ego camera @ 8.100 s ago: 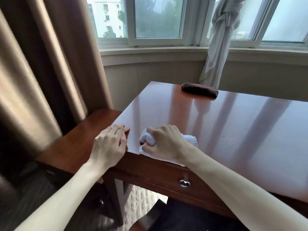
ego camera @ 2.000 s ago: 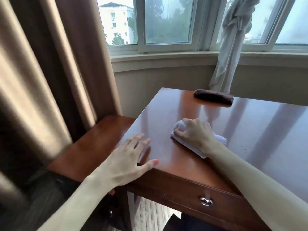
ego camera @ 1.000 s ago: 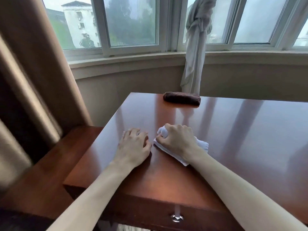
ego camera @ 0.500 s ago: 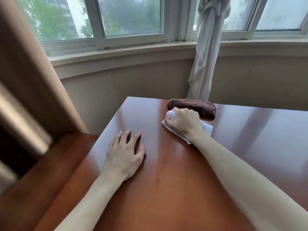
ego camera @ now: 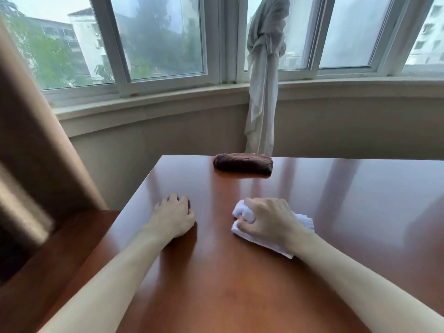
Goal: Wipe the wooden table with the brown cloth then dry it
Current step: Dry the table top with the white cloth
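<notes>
A glossy wooden table [ego camera: 348,212] fills the lower view. The brown cloth [ego camera: 243,163] lies folded at the table's far edge, untouched. My right hand [ego camera: 266,219] grips a bunched white cloth [ego camera: 302,224] and presses it onto the tabletop in the middle. My left hand [ego camera: 174,216] rests on the table near its left edge, fingers curled under, holding nothing.
A lower wooden side surface [ego camera: 60,255] adjoins the table on the left. A brown curtain [ego camera: 31,152] hangs at far left. A knotted white curtain [ego camera: 263,87] hangs behind the table by the window sill [ego camera: 168,99].
My right hand has pulled the white cloth back from beside the brown cloth toward me. My left hand's fingers have curled in from a flat spread.
</notes>
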